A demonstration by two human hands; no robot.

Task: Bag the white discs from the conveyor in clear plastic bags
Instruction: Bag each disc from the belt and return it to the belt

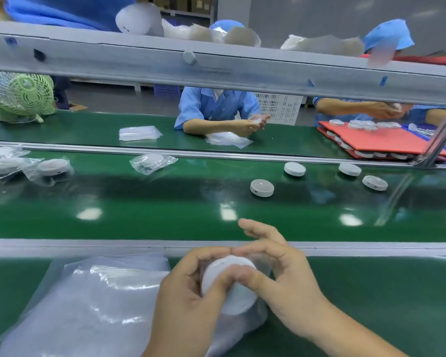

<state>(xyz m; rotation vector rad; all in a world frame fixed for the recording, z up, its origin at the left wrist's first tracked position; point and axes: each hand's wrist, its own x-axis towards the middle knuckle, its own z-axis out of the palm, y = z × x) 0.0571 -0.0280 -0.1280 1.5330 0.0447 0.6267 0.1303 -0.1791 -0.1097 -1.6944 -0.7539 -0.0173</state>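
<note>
Left hand [188, 292], right hand [286, 276] round disc [240, 298]

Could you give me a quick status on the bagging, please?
Left hand and right hand hold one white disc, going into clear bag. Four loose discs on belt. Nothing blocking.

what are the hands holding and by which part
A white disc in a clear bag: left hand grips its left rim, right hand its right rim.
</note>
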